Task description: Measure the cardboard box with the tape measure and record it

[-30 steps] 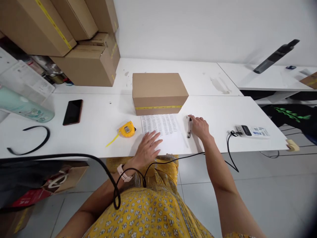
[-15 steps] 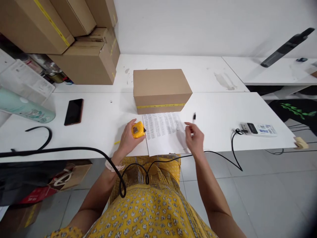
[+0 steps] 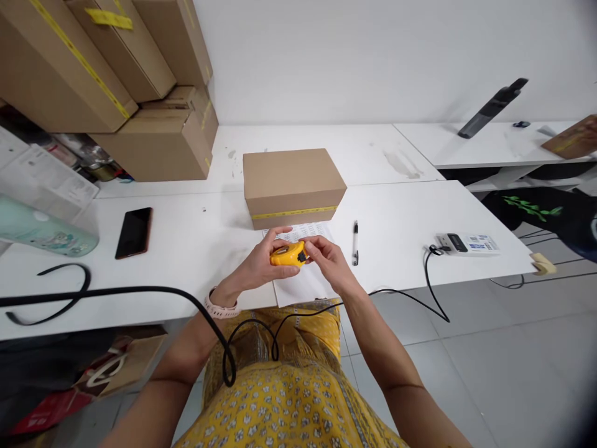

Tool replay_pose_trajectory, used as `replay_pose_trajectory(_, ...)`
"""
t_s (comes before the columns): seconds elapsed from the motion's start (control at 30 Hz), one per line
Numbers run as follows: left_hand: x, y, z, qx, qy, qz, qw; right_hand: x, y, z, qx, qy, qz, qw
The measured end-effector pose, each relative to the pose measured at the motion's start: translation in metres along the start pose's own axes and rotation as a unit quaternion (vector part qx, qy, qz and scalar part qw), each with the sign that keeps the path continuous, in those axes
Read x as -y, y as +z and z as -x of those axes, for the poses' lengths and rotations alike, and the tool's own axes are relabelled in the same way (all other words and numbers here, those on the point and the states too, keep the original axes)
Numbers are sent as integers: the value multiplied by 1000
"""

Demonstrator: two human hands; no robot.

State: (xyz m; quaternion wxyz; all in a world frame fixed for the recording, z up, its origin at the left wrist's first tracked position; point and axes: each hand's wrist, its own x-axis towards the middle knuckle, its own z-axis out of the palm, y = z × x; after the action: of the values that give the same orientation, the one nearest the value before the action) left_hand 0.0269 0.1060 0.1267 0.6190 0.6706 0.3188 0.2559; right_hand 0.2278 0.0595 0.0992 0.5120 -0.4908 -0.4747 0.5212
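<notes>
My left hand (image 3: 258,266) grips a yellow tape measure (image 3: 288,254), lifted just above a printed sheet of paper (image 3: 303,283) at the table's near edge. My right hand (image 3: 326,261) meets it from the right, fingertips pinched at the tape's black end. A closed cardboard box (image 3: 291,183) with a strip of yellow tape stands right behind the sheet. A black pen (image 3: 355,241) lies on the white table (image 3: 396,218) to the right of the paper.
A black phone (image 3: 134,231) and a pale green bottle (image 3: 40,229) lie at the left. Large cartons (image 3: 153,140) are stacked at the back left. A small grey device (image 3: 467,243) with a black cable (image 3: 431,283) sits at the right. A black cord (image 3: 140,292) crosses in front of me.
My left hand left the paper, took hold of the tape measure and lifted it over the sheet. My right hand let go of the pen and came across to the tape measure.
</notes>
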Motion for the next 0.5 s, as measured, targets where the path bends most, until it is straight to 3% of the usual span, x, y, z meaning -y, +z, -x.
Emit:
replay_pose_trajectory(0.13, -28, -18, -11, 8, -2, -22, 1000, 25, -15, -26, 6, 5, -28, 1000)
replay_pose_trajectory(0.2, -43, -36, -18, -25, 9, -44, 999, 40, -32, -48, -3, -7, -38, 999)
replay_pose_trajectory(0.37, -68, -110, -41, -150, 32, -62, 986, 78, -97, -126, -111, -82, -43, 990)
replay_pose_trajectory(0.5, -69, -165, -58, -176, -4, -6, 984, 85, -126, -181, -207, -13, -1, 978)
